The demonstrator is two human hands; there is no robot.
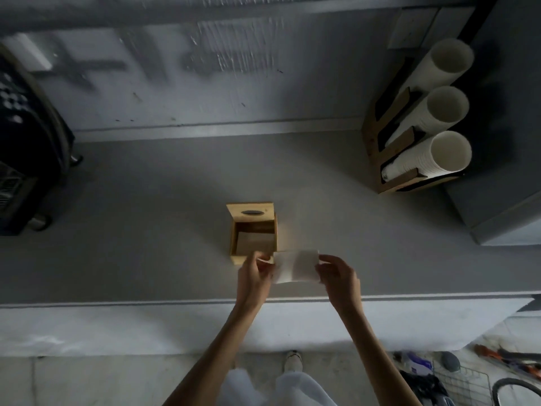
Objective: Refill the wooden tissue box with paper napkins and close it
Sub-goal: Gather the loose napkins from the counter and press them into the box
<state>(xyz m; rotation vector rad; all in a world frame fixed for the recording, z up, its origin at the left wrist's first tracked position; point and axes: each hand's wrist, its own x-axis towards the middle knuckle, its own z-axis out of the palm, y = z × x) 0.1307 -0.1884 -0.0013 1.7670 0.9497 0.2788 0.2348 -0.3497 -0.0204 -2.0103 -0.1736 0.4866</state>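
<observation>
The wooden tissue box (232, 241) stands open in the middle of the grey counter. Its lid (251, 212), with a dark oval slot, is tipped back at the far side. Some pale napkins (253, 243) lie inside the box. Just in front of the box, a white paper napkin (295, 266) is held stretched between both hands. My left hand (254, 278) pinches the napkin's left edge. My right hand (338, 276) pinches its right edge. The napkin hangs above the counter, near the box's front right corner.
A wooden rack (386, 183) with three stacks of white paper cups (448, 106) stands at the right. A dark appliance (26, 153) sits at the left edge. The counter's front edge (146, 300) runs below my hands. A wire basket (465, 382) stands on the floor at the lower right.
</observation>
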